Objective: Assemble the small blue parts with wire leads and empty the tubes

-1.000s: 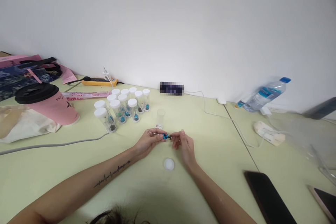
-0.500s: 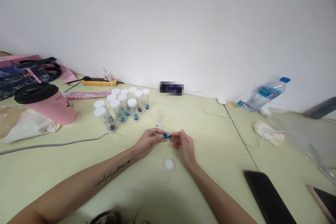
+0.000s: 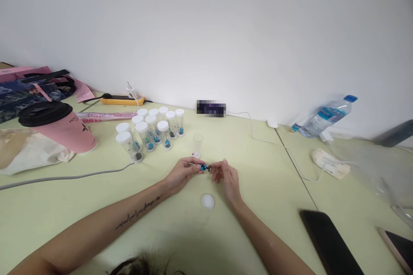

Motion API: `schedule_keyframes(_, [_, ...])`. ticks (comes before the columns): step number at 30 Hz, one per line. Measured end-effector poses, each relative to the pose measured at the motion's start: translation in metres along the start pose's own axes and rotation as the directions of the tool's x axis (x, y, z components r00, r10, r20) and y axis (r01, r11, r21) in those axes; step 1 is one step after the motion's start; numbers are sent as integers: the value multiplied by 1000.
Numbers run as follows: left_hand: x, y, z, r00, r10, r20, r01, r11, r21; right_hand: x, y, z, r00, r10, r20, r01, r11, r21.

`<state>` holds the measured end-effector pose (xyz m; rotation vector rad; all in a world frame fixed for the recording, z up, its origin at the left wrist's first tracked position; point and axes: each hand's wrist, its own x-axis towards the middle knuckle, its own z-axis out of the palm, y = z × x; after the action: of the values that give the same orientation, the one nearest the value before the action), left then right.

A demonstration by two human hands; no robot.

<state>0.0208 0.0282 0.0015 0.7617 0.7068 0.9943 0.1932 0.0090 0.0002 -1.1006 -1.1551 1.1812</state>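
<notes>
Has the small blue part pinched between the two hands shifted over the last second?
No. The small blue cylindrical part is in the same spot, just nearer the camera than the uncapped clear plastic vial, pinched between the left hand and the right hand.

Small blue cylindrical part (image 3: 203,166), thin metal needle (image 3: 187,162) jutting left, level, pinched between left hand (image 3: 181,175) and right hand (image 3: 227,178)

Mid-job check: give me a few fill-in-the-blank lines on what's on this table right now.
1. The left hand and right hand pinch a small ____ part between them.
2. The loose cap lying on the table near the wrists is ____.
3. The pink cup on the left has a ____ lid.

Missing words: blue; white; black.
</notes>
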Motion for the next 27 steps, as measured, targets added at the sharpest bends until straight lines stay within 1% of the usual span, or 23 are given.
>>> schedule_keyframes(6, [1,-1,-1,1000,0,18,0,1000,-2,0,-1,0,1000,-9,10,9,1000,2])
schedule_keyframes(11, [0,0,0,1000,-5,6,5,1000,1,0,0,0,1000,-2,11,2,1000,3])
schedule_keyframes(27, [0,1,1,1000,4,18,-4,1000,8,-1,1,0,1000,0,10,0,1000,6])
